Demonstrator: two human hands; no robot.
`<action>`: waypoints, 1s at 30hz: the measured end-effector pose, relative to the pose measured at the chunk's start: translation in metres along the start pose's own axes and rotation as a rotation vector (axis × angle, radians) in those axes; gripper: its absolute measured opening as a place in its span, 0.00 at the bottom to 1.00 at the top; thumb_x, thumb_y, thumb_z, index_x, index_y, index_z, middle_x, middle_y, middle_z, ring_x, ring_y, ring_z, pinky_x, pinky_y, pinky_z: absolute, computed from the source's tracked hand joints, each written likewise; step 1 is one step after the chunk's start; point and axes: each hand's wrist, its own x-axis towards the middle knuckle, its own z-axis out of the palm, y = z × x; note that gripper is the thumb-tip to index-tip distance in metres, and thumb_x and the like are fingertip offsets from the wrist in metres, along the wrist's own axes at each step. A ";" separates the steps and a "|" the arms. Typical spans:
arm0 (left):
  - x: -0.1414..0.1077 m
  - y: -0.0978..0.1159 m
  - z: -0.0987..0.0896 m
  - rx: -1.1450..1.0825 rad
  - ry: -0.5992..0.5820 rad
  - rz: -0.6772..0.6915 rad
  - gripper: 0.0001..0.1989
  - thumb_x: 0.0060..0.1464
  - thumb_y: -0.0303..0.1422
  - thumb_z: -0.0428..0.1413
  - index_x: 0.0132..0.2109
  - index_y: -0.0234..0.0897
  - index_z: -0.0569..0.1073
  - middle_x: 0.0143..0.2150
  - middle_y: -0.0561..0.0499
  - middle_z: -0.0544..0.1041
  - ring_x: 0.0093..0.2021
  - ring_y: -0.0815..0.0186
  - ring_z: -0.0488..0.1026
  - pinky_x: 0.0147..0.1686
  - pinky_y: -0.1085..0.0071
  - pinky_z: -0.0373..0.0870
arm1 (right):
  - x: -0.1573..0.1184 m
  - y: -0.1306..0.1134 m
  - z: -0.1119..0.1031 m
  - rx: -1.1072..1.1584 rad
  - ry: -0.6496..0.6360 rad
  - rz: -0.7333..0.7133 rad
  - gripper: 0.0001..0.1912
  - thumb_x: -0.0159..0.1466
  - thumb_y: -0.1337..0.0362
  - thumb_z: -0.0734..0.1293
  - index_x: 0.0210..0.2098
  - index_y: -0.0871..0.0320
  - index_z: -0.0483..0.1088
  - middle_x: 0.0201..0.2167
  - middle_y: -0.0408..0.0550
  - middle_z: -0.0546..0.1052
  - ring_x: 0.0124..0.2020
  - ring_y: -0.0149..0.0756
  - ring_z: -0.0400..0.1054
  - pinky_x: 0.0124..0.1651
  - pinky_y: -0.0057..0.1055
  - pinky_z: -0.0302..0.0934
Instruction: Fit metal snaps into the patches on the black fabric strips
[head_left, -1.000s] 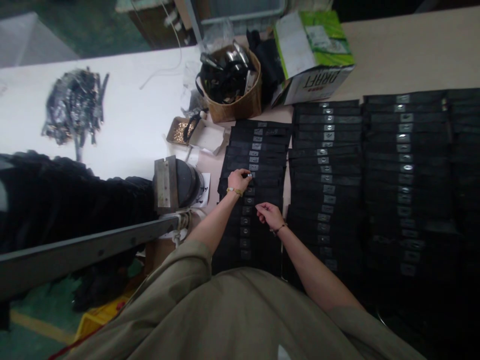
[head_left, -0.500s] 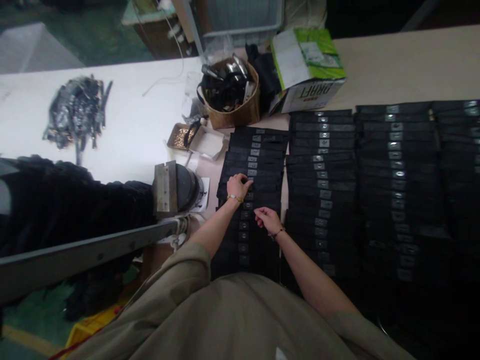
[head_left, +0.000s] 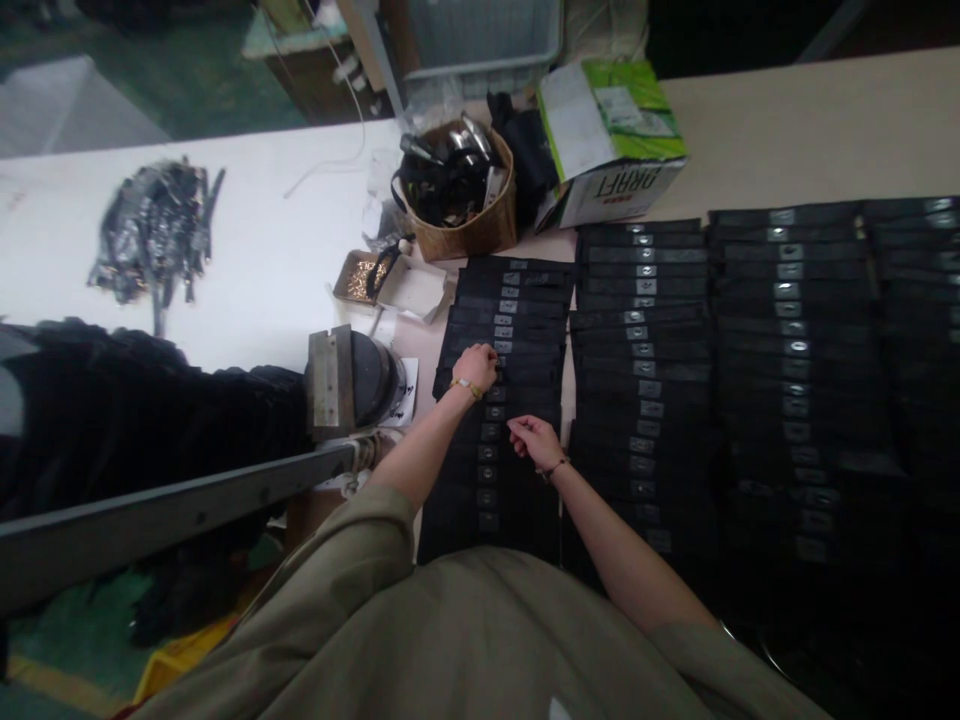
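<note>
Several black fabric pieces (head_left: pixel 525 500) lie overlapped in a column before me, each with a small grey patch bearing a ring or mark. My left hand (head_left: pixel 476 368) rests at one of these patches (head_left: pixel 502 346), its fingers bent down and pinched; what is between them, if anything, is too small to make out. To the right and nearer me, my right hand (head_left: pixel 534 440) hovers over or touches the same column, thumb and fingertips pressed together. Whether it holds a tiny part I cannot see.
More columns of black pieces (head_left: pixel 645 400) spread to the right. Beyond stand a woven basket (head_left: pixel 465 235) of tools, a green-white carton (head_left: pixel 622 150), a small box of brass-coloured parts (head_left: pixel 360 278) and a white tray (head_left: pixel 415 290). A metal bar (head_left: pixel 187 510) lies left.
My left hand has shifted slightly left and its fingers have curled downward at the patch. My right hand has stayed nearly still.
</note>
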 end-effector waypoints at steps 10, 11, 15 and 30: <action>0.022 0.007 -0.025 0.088 -0.139 -0.016 0.12 0.55 0.34 0.60 0.47 0.41 0.79 0.44 0.44 0.81 0.45 0.53 0.79 0.46 0.60 0.74 | 0.000 0.000 0.001 0.023 0.005 0.015 0.22 0.47 0.48 0.74 0.31 0.60 0.71 0.19 0.39 0.72 0.15 0.24 0.62 0.15 0.22 0.54; 0.015 0.001 -0.023 0.060 -0.107 0.014 0.13 0.56 0.35 0.59 0.48 0.44 0.79 0.45 0.47 0.81 0.46 0.56 0.78 0.47 0.62 0.73 | 0.000 0.000 0.000 0.029 0.003 0.013 0.22 0.48 0.48 0.74 0.31 0.60 0.71 0.19 0.39 0.73 0.15 0.24 0.63 0.16 0.22 0.55; -0.019 -0.024 -0.004 -0.099 0.040 0.215 0.09 0.60 0.35 0.57 0.44 0.43 0.81 0.46 0.50 0.81 0.47 0.63 0.77 0.50 0.69 0.71 | -0.002 -0.001 0.000 0.074 -0.006 0.014 0.22 0.48 0.50 0.74 0.33 0.61 0.72 0.20 0.40 0.73 0.16 0.25 0.63 0.17 0.22 0.56; -0.044 -0.004 -0.006 -0.085 -0.053 0.700 0.12 0.64 0.38 0.55 0.49 0.41 0.80 0.47 0.50 0.82 0.48 0.63 0.76 0.50 0.65 0.70 | 0.015 -0.060 0.003 0.322 0.042 0.157 0.12 0.53 0.62 0.73 0.30 0.57 0.66 0.12 0.28 0.52 0.12 0.19 0.41 0.13 0.20 0.32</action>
